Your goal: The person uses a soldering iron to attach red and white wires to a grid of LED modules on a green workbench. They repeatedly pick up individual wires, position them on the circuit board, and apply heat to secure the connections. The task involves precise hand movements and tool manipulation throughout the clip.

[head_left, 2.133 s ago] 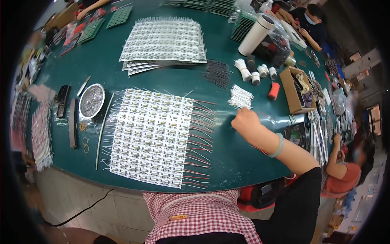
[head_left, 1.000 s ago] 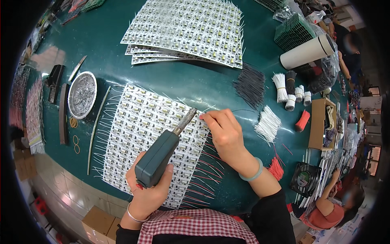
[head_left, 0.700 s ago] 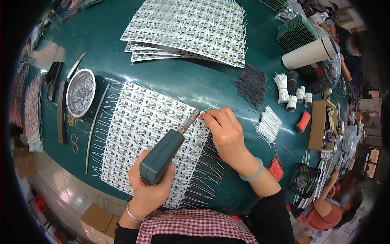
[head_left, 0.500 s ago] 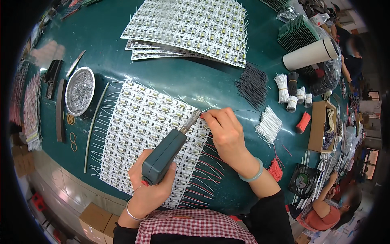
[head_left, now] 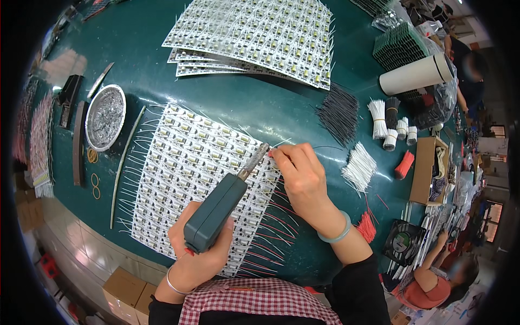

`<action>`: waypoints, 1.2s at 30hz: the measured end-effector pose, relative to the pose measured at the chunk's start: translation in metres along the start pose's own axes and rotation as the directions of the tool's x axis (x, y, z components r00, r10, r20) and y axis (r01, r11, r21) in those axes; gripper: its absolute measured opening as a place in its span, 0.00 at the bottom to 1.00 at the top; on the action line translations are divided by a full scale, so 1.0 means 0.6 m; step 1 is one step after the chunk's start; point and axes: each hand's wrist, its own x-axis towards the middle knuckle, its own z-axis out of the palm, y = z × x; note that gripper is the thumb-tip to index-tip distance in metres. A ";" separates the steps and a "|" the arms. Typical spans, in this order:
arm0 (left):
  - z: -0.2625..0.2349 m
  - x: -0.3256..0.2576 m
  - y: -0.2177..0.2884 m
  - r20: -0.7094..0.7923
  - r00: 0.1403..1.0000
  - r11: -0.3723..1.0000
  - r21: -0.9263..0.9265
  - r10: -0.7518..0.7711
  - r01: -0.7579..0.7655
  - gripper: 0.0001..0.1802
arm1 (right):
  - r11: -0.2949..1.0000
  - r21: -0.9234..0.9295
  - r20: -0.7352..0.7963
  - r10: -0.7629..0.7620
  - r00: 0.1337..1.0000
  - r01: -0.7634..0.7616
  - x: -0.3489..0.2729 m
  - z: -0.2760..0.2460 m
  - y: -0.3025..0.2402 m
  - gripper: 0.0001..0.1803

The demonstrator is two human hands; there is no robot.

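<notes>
My left hand [head_left: 201, 260] is wrapped round the dark green soldering gun [head_left: 215, 212], its metal tip at the upper right corner of a white circuit board panel [head_left: 179, 179]. The panel lies on the green table, set with rows of small components and wires. White wires stick out along its left edge, red and white ones along its right. Right at that tip, my right hand [head_left: 304, 176] pinches a thin wire; a bit of red [head_left: 271, 154] shows at the fingertips. A thin dark wire [head_left: 327, 146] runs out rightward from behind this hand.
More panels [head_left: 254, 43] are stacked at the back. On the left stand a round metal dish [head_left: 123, 116] and a knife [head_left: 101, 79]. Rightward lie black wires [head_left: 338, 114], white wires [head_left: 358, 167], red wires [head_left: 366, 227], a white tumbler [head_left: 414, 77] and a cardboard box [head_left: 425, 168]. Co-workers sit beyond.
The soldering gun's body and my left hand have shifted slightly down and left, with the tip still at the panel's corner. My right hand keeps its pinch there.
</notes>
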 end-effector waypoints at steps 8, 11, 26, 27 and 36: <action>-0.004 -0.002 -0.006 -0.032 0.992 0.992 -0.003 0.126 -0.126 0.10 | 1.000 0.015 -0.008 0.019 1.000 -0.019 -0.001 0.002 -0.002 0.17; -0.006 -0.008 -0.006 -0.040 0.995 0.995 -0.022 0.095 -0.096 0.11 | 0.999 0.030 -0.019 0.039 0.999 -0.038 -0.001 0.004 -0.002 0.16; -0.010 -0.030 -0.020 -0.024 0.999 0.998 -0.054 0.038 -0.039 0.12 | 0.995 0.092 -0.018 0.035 0.999 -0.034 -0.024 0.001 -0.015 0.17; -0.010 -0.031 -0.020 -0.017 1.000 0.998 -0.058 0.023 -0.024 0.12 | 0.995 0.091 -0.018 0.039 0.999 -0.037 -0.023 0.000 -0.015 0.17; -0.007 -0.031 -0.025 -0.013 0.999 0.998 -0.040 0.049 -0.049 0.11 | 0.997 0.062 -0.004 0.051 0.999 -0.051 -0.024 0.001 -0.020 0.17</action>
